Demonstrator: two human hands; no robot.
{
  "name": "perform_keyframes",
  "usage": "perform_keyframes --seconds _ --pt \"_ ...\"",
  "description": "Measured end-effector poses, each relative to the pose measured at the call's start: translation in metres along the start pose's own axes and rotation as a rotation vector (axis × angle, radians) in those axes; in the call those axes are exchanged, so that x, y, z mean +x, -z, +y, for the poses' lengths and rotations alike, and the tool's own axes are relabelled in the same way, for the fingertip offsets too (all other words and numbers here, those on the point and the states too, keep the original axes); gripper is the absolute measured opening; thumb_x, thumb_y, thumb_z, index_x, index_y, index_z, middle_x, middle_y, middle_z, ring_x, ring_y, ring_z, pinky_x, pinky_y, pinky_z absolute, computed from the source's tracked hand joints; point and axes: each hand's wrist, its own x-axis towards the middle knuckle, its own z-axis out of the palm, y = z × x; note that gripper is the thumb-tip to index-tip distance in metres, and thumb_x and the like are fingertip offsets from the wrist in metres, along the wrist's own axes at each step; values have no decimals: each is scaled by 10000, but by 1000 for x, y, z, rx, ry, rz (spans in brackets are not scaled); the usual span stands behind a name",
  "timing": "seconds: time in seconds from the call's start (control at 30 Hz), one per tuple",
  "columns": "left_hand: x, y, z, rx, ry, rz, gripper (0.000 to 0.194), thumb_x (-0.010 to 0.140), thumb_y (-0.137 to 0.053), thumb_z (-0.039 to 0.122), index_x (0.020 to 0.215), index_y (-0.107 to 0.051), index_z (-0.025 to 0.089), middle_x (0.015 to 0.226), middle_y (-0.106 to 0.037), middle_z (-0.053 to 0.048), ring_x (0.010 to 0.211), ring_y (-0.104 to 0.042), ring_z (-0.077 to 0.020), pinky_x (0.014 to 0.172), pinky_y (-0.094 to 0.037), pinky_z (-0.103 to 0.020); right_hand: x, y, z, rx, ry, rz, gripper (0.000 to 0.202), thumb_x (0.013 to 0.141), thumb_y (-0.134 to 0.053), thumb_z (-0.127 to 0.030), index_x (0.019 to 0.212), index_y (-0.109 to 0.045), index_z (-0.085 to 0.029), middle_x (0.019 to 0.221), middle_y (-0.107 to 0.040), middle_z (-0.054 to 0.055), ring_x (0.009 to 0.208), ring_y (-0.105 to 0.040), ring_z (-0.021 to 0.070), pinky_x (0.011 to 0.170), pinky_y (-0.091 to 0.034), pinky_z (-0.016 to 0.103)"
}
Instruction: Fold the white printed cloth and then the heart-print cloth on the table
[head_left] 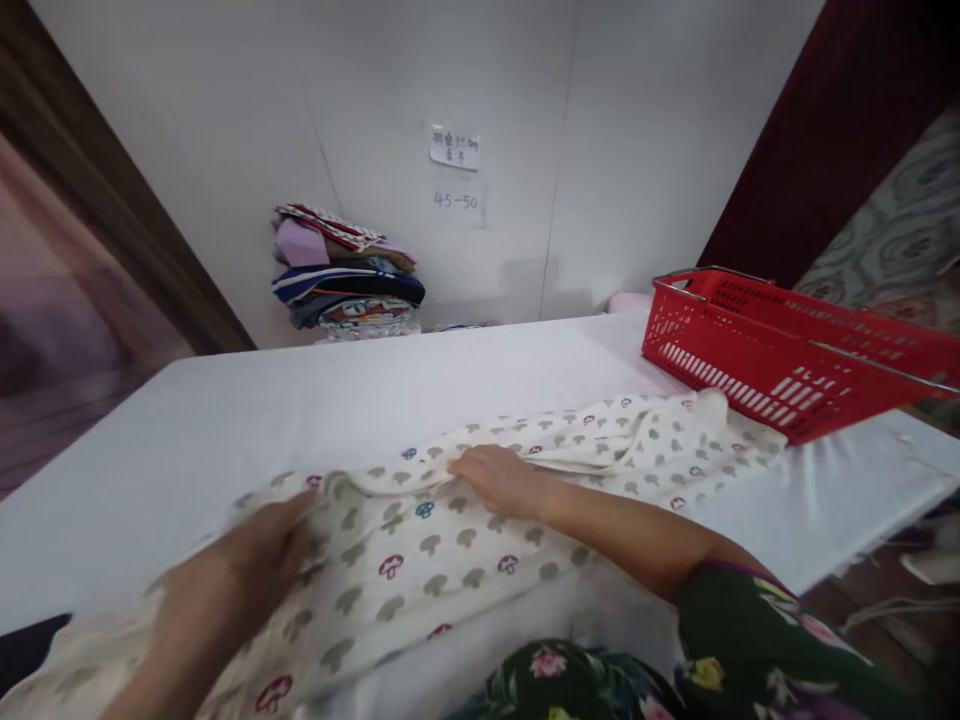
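Note:
A white cloth with grey, red and blue mushroom prints lies spread across the white table, running from the lower left to the red basket. My left hand, blurred by motion, has its fingers closed on the cloth at its left part. Near the middle, my right hand pinches the cloth's folded edge between thumb and fingers. Between both hands the edge forms a raised fold. To the right of my right hand the fabric lies partly rumpled.
The red plastic basket stands at the table's right end. A stack of folded clothes rises behind the white table, against the wall. Paper labels hang on the wall. Dark fabric lies at the lower left.

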Motion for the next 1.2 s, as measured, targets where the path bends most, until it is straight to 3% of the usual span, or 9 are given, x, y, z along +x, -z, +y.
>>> perform_keyframes --seconds 0.07,0.17,0.23,0.33,0.6,0.73,0.83,0.97,1.2 --pt "1 -7 41 21 -102 -37 393 872 -361 384 1173 -581 260 1116 -658 -38 902 -646 -224 700 -496 -305 -1 -2 -11 4 5 -50 343 790 -466 -54 1121 -508 -130 1062 -601 110 973 -537 196 814 -438 314" --pt "9 -10 91 10 -220 -179 522 841 -420 476 1300 -479 234 991 -699 -69 827 -661 -228 666 -479 -292 -5 0 -23 13 19 -40 305 805 -475 -85 1103 -502 -143 1063 -595 92 977 -524 185 822 -426 300" --pt "18 -11 112 -16 -248 -269 547 830 -433 487 1323 -446 249 960 -706 -55 790 -663 -228 624 -465 -281 -9 3 -29 10 28 -9 278 819 -469 -106 1092 -502 -146 1068 -591 86 986 -515 179 839 -413 291" --pt "31 -14 130 -111 -305 -327 399 849 -399 449 1164 -576 280 992 -702 -14 823 -660 -204 649 -456 -256 -16 6 -32 -6 8 12 233 835 -449 -120 1056 -514 -154 1043 -598 72 970 -517 170 838 -405 277" --pt "37 -23 134 -196 -338 -367 377 850 -393 411 1132 -608 286 1020 -696 -2 878 -648 -184 701 -443 -244 -28 -2 -31 -37 -40 68 224 895 -378 -147 1070 -517 -138 1005 -614 74 936 -519 160 823 -401 272" --pt "39 -16 129 -137 -321 -336 371 851 -373 380 1102 -634 298 1012 -696 -2 867 -647 -187 690 -441 -250 -38 0 -28 -48 -105 96 265 922 -396 -219 1164 -474 -145 997 -622 84 929 -523 175 795 -407 298" --pt "43 -6 125 -88 -258 -271 395 856 -345 386 1120 -628 307 1019 -694 -2 872 -648 -200 679 -446 -256 -57 8 -16 -68 -184 116 308 893 -438 -172 1199 -461 -152 1027 -619 98 937 -524 185 796 -404 313" --pt "48 4 119 -45 -204 -252 422 861 -321 413 1138 -618 299 1048 -686 -13 913 -640 -227 669 -445 -274 -105 23 13 -118 -391 83 350 835 -486 -125 1180 -496 -184 1072 -612 84 962 -535 189 819 -393 318" --pt "49 7 117 -57 -164 -266 451 858 -302 429 1144 -617 280 1095 -669 -25 953 -627 -237 704 -453 -293 -225 53 63 -415 -650 75 321 726 -528 -59 1025 -595 -157 992 -646 95 957 -556 218 836 -380 332"
